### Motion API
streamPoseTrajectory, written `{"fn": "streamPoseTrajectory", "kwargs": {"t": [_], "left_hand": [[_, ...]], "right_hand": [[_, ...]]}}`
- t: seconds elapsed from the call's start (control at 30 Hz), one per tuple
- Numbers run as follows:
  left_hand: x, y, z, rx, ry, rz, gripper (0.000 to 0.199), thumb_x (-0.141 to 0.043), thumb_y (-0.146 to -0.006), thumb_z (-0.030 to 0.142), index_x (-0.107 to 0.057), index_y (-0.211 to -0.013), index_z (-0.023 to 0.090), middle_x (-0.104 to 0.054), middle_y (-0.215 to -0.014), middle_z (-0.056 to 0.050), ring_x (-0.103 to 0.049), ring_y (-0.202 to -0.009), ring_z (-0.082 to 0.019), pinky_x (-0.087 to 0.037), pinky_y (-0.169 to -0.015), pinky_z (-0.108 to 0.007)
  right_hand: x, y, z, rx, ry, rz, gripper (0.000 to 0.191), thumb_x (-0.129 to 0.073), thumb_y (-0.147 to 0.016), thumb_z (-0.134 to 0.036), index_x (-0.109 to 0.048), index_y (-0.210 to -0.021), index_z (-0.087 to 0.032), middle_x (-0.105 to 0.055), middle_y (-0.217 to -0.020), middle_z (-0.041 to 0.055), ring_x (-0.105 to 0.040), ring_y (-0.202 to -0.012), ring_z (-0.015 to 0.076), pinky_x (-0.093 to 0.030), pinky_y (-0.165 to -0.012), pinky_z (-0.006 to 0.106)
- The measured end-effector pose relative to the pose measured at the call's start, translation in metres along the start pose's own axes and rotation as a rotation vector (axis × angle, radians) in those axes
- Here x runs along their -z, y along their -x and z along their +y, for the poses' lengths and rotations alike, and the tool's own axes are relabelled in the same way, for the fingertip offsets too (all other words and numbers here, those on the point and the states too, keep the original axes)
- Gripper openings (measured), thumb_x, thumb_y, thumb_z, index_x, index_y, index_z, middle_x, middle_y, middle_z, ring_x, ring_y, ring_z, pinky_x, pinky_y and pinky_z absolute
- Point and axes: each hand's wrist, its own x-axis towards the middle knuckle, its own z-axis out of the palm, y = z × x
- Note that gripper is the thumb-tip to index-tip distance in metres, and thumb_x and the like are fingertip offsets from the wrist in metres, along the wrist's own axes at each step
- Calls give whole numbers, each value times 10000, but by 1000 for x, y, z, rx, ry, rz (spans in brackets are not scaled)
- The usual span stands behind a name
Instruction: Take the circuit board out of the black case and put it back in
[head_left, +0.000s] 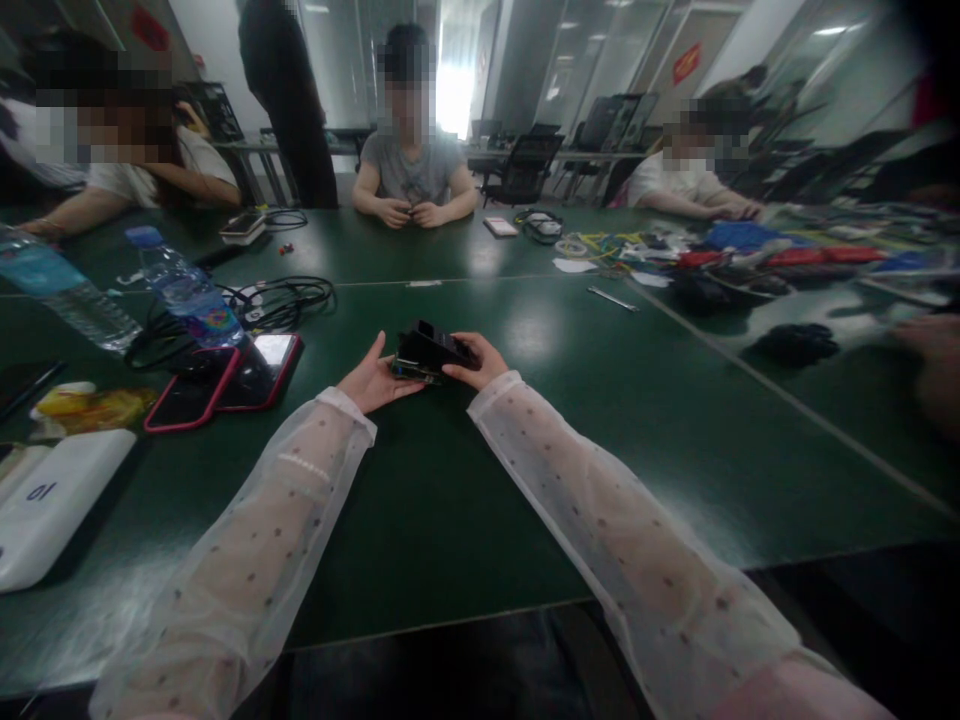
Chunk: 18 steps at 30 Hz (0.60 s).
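Note:
Just above the green table, between both hands, is a black plastic housing [429, 345] with a greenish circuit board [416, 374] along its underside. My left hand [373, 382] lies palm up, its fingers under the board and bearing it, its thumb raised away. From the other side, my right hand [480, 362] grips the housing's right end between thumb and fingers. Whether the housing and the board are joined, I cannot tell. Sheer dotted white sleeves cover both my forearms.
Left on the green table [420, 540] are two red-edged phones [191, 392] [262, 375], water bottles [184, 285], black cables [289, 298] and a white power bank [64, 505]. A wrench [613, 298] lies ahead right, before piled cables and bags [750, 240]. Several people sit around.

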Motion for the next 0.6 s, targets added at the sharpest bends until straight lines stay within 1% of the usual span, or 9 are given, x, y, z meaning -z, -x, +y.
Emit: {"fn": "streamPoseTrajectory", "kwargs": {"t": [0.07,0.13,0.2,0.27,0.4,0.5,0.6], "left_hand": [[1,-1,0,6,-4,0,703,-386,-921,611,-428,-1354,59,-642,-1155,-222,-621,-1112,-306,-434,-1026,-450],[2,-1,0,6,-9,-1,687,-411,-921,594,-427,-1354,61,-632,-1176,-223,-620,-1113,-306,-436,-1025,-447],[3,-1,0,5,-6,-4,675,-424,-922,581,-415,-1364,71,-614,-1208,-223,-616,-1121,-306,-440,-1022,-451],[3,-1,1,13,-2,-4,678,-436,-920,575,-389,-1384,83,-591,-1246,-223,-606,-1137,-305,-444,-1018,-454],[3,-1,1,29,5,-3,701,-458,-911,573,-348,-1413,96,-547,-1308,-228,-584,-1173,-311,-449,-1019,-447],[1,1,1,29,2,-9,696,-461,-916,561,-336,-1422,99,-531,-1328,-228,-573,-1191,-308,-450,-1024,-440],[0,2,1,26,0,-14,710,-488,-906,554,-325,-1427,101,-525,-1336,-227,-572,-1193,-308,-460,-1020,-429]], "right_hand": [[10,-5,-1,-20,-23,82,701,-768,-609,-566,-503,-1157,-216,-663,-1084,106,-648,-1045,275,-495,-952,471],[22,-8,1,-30,17,216,721,-749,-616,-588,-496,-1173,-208,-663,-1065,111,-654,-1009,275,-509,-924,468],[35,-9,6,-23,123,358,706,-751,-616,-560,-502,-1174,-205,-655,-1075,112,-651,-989,275,-525,-894,468],[46,-9,14,-16,259,437,676,-758,-619,-504,-511,-1178,-215,-642,-1115,109,-644,-990,277,-535,-870,473],[61,-6,31,-31,467,470,623,-736,-647,-419,-515,-1193,-216,-640,-1129,104,-638,-989,285,-525,-877,504],[64,-6,37,-61,584,459,603,-726,-652,-386,-522,-1188,-199,-639,-1136,116,-628,-1017,303,-507,-900,520],[65,-6,39,-87,653,431,593,-713,-671,-363,-521,-1199,-177,-626,-1163,141,-612,-1058,323,-481,-936,533]]}}
